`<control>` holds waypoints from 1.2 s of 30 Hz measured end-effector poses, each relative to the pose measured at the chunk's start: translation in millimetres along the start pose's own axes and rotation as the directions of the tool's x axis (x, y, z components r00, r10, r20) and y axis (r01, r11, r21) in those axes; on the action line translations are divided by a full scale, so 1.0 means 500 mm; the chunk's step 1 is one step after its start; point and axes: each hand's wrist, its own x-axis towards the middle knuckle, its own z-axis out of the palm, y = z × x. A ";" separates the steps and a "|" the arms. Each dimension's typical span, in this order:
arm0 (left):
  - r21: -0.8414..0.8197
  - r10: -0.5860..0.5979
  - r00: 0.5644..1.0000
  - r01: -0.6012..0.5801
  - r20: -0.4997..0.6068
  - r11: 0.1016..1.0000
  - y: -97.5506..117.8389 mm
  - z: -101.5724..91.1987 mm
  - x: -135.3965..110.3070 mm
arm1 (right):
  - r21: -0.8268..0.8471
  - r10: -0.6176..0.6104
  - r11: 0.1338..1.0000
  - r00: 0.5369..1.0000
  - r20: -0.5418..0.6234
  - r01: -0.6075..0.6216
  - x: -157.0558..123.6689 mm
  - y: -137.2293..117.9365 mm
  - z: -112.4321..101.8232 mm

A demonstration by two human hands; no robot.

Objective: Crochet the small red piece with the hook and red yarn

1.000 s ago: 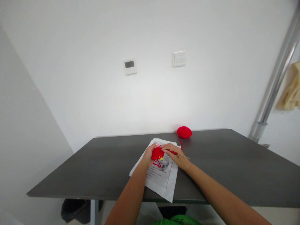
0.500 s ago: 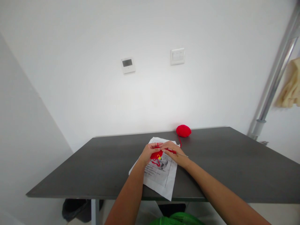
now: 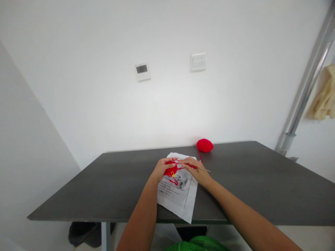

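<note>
My left hand (image 3: 160, 170) is closed on a small piece of red crochet work (image 3: 170, 168), with a red strand passing by its fingers. A yellow stitch marker (image 3: 172, 174) hangs on the lower edge of the piece, and a loose red yarn tail (image 3: 175, 182) dangles beneath. In my right hand (image 3: 196, 170) is a crochet hook (image 3: 193, 166) with a red grip, its metal shaft end sticking out to the right. The hook's working tip, near the piece, is too small to make out. Both hands are above a printed sheet of paper (image 3: 178, 200).
A ball of red yarn (image 3: 205, 145) sits at the back of the dark table (image 3: 251, 188), against the wall, its strand running down toward my right hand. A black bin bag (image 3: 81, 232) is under the table at the left.
My left hand has moved slightly left with the crochet piece, opening a gap between the hands where red yarn now stretches. My right hand with the hook has hardly moved.
</note>
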 end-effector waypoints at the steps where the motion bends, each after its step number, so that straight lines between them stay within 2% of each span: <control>1: 0.017 -0.009 1.000 0.008 0.009 1.000 0.001 -0.001 -0.001 | 0.034 0.072 0.997 0.997 -0.015 -0.071 0.001 -0.001 0.002; 4: 0.069 -0.037 0.999 0.034 0.040 0.997 0.003 -0.004 -0.005 | 0.130 0.230 0.965 0.973 -0.018 -0.226 0.005 -0.002 0.002; 6: 0.093 -0.054 0.997 0.049 0.059 0.995 0.005 -0.007 -0.008 | 0.159 0.262 0.952 0.965 0.011 -0.260 0.008 0.000 -0.003; 11: 0.068 -0.097 0.986 0.089 0.136 0.994 0.009 -0.020 -0.012 | 0.125 0.140 0.978 0.972 0.188 -0.165 0.007 0.007 -0.024; 14: 0.057 -0.113 0.978 0.104 0.176 0.993 0.008 -0.025 -0.013 | 0.107 0.102 0.986 0.964 0.247 -0.132 0.007 0.007 -0.032; 22: 0.060 -0.148 0.981 0.141 0.127 0.988 0.004 -0.024 -0.015 | 0.138 0.169 0.971 0.968 0.187 -0.196 0.009 0.004 -0.023; 29: 0.038 -0.153 0.977 0.149 0.148 0.988 0.004 -0.024 -0.013 | 0.149 0.147 0.970 0.951 0.274 -0.193 0.012 -0.001 -0.038; 36: 0.038 -0.171 0.973 0.167 0.158 0.985 -0.002 -0.031 -0.011 | 0.184 0.196 0.956 0.964 0.182 -0.229 0.011 -0.001 -0.029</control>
